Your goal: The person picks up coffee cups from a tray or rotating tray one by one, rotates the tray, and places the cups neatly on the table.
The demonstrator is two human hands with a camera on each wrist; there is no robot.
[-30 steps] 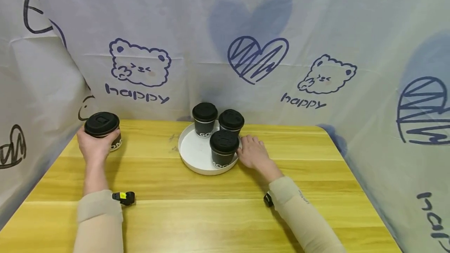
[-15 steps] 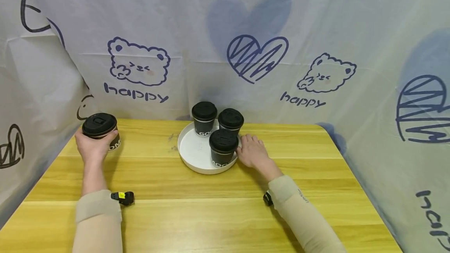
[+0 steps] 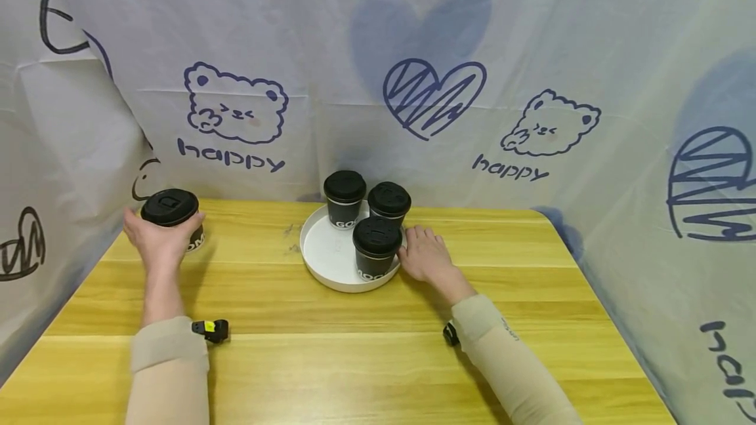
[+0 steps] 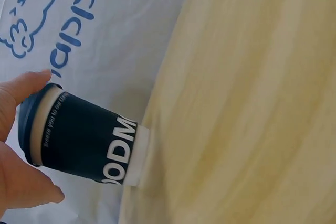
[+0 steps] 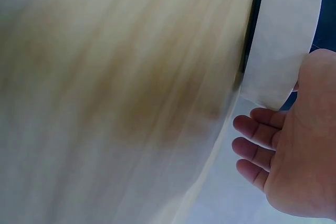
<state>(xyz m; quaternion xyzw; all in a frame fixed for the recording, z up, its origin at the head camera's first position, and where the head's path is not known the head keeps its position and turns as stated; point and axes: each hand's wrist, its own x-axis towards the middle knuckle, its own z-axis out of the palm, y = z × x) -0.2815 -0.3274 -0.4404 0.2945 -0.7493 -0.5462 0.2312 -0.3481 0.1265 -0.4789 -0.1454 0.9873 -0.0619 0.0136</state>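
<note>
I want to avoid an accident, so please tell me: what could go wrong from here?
The left hand is spread close around the far-left cup, so a careless move might tip it. The right hand is at the edge of the tray; a push could slide it. There, the front cup stands close to the right rear cup, so one might knock the other.

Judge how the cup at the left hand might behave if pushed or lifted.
The cup may tip if pushed high, since it tapers to a narrower base. Its undented wall suggests moderate stiffness. Weight is uncertain: the lid hides any contents.
</note>
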